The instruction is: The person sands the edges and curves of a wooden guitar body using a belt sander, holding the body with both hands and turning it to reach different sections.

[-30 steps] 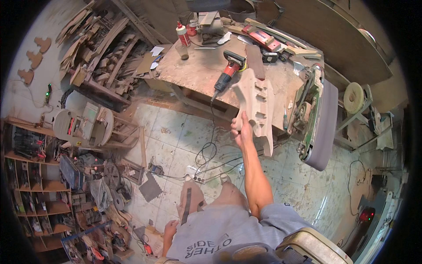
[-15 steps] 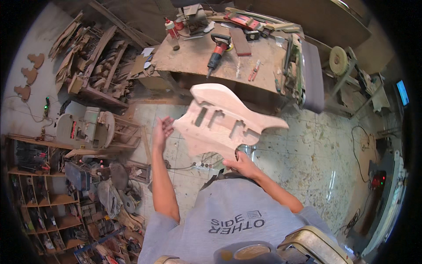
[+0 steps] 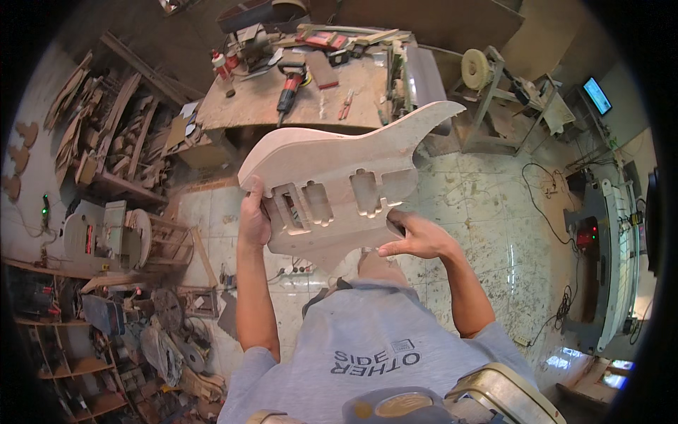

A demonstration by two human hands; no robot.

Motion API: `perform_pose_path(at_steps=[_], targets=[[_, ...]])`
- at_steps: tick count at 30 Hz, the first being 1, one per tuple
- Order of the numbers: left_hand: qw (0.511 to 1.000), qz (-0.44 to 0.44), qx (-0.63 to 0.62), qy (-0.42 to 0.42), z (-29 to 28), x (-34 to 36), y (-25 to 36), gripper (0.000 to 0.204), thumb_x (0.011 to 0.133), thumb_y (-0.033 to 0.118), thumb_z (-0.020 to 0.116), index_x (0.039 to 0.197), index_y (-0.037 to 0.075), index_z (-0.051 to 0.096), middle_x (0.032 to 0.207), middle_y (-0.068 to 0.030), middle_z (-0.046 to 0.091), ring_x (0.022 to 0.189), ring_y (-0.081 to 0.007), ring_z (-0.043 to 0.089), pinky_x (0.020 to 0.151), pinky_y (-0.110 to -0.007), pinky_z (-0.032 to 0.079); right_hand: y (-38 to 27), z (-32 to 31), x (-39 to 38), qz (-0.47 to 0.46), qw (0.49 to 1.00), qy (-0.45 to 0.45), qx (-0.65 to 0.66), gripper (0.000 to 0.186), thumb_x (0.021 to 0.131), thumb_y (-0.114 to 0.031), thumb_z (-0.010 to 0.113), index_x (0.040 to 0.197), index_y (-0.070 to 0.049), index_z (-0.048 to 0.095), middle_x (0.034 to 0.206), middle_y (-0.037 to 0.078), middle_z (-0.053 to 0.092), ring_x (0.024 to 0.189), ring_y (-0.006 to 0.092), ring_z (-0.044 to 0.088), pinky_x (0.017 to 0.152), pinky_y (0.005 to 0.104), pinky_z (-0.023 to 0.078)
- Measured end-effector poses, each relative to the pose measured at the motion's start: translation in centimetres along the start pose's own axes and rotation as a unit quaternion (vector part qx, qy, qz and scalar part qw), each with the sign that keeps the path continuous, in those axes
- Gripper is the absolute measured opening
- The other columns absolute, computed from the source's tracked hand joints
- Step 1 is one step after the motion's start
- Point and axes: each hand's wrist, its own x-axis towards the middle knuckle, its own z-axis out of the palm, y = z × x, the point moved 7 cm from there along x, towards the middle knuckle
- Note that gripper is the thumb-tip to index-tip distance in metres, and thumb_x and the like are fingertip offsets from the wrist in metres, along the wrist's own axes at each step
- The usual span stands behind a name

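Observation:
Between my two hands I hold an unfinished wooden electric guitar body [image 3: 339,177], pale wood with cut-out pockets for pickups and bridge. Its long curved horn points up to the right. My left hand [image 3: 254,214] grips its left end, with the fingers hidden behind the wood. At the lower right edge, my right hand [image 3: 418,235] is closed on the body near the neck cutaway, its thumb along the near side and its fingertips out of sight behind. The guitar body is held in the air over the floor.
Beyond it stands a workbench [image 3: 233,112] carrying a red and black angle grinder [image 3: 289,92], red-handled pliers [image 3: 345,104] and glue bottles [image 3: 219,63]. Wood offcuts [image 3: 131,141] fill a rack at left. A buffing wheel [image 3: 476,69] is at the far right. Cables [image 3: 540,198] lie on the floor.
My left hand, open beside the body before, now grips its left end. The guitar body is turned more toward me, its horn raised. My view has swung right.

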Motion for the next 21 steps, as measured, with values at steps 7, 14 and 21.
perform_pose_path(at_steps=[7, 14, 21], targets=[[1.000, -0.003, -0.004, -0.026, 9.8, 4.8, -2.8, 0.054, 0.106, 0.048, 0.052, 0.135, 0.003, 0.056, 0.118, -0.0120, 0.068, 0.092, -0.0218, 0.071, 0.078, -0.038, 0.061, 5.4, -9.5, -2.6, -0.027, 0.997, 0.048, 0.058, 0.076, 0.088, -0.064, 0.070, 0.117, 0.007, 0.064, 0.093, 0.016, 0.068, 0.089, 0.0202, 0.066, 0.070, 0.0369, 0.054], [0.996, 0.007, -0.007, -0.084, 21.0, 11.9, -5.0, 0.061, 0.107, 0.051, 0.047, 0.145, 0.004, 0.048, 0.138, -0.0110, 0.059, 0.124, -0.0242, 0.059, 0.107, -0.041, 0.049, 11.5, -20.9, -3.6, -0.062, 0.935, 0.212, 0.276, 0.064, 0.102, -0.054, 0.056, 0.126, 0.005, 0.064, 0.115, 0.015, 0.069, 0.094, 0.0194, 0.067, 0.081, 0.0331, 0.059], [0.953, 0.294, -0.049, -0.055, 28.9, 19.0, -1.5, 0.068, 0.102, 0.061, 0.049, 0.135, 0.002, 0.052, 0.123, -0.0123, 0.063, 0.109, -0.0270, 0.063, 0.093, -0.043, 0.052, 15.9, -33.3, 3.2, -0.121, 0.769, 0.329, 0.534, 0.048, 0.105, -0.039, 0.058, 0.131, 0.001, 0.055, 0.115, 0.015, 0.066, 0.097, 0.0228, 0.068, 0.086, 0.0381, 0.059]])
